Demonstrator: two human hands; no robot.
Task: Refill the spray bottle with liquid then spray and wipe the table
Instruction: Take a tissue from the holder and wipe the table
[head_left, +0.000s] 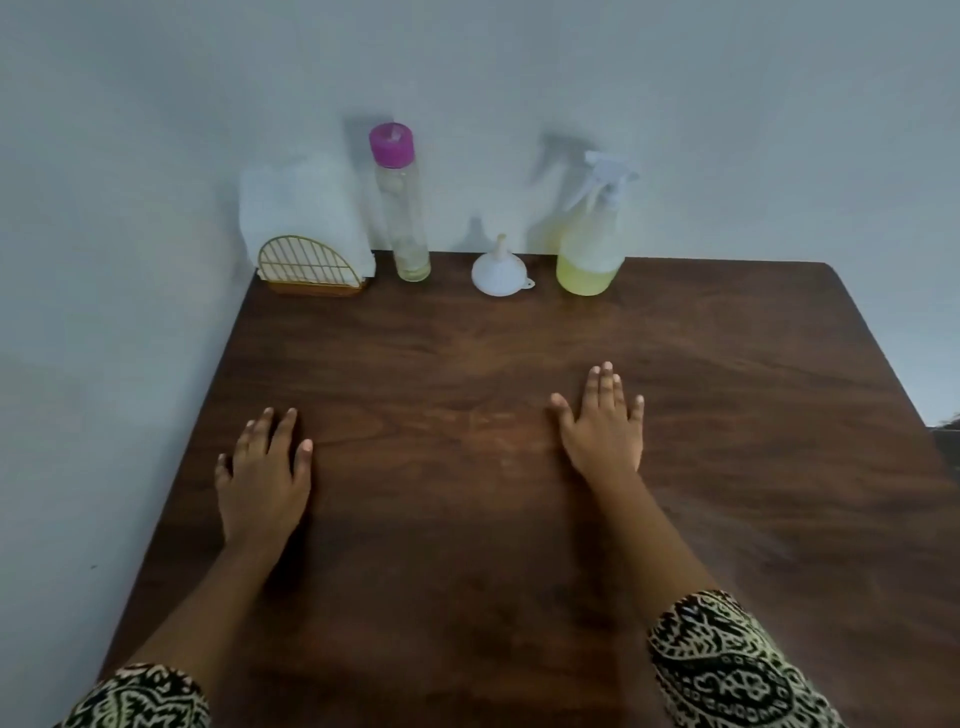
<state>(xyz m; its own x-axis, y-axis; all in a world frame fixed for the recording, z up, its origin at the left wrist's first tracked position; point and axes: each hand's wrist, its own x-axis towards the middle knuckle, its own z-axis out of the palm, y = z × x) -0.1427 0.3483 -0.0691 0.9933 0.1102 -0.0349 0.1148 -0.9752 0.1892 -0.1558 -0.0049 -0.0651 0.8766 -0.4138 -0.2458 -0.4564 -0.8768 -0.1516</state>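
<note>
A clear spray bottle (592, 234) with a white trigger head stands at the back right of the dark wooden table (467, 519); yellow-green liquid fills its lower part. A small white funnel (498, 273) sits upside down to its left. A tall clear bottle (402, 208) with a pink cap stands further left, holding a little pale liquid at the bottom. White napkins (301, 213) stand in a gold wire holder (309, 270) at the back left corner. My left hand (265, 478) and my right hand (605, 423) lie flat on the table, fingers straight, holding nothing.
A pale wall runs behind the table and along its left side. The table's right edge slants off toward a dark object (948, 434) at the frame's right border. Patterned sleeves cover both forearms near the bottom.
</note>
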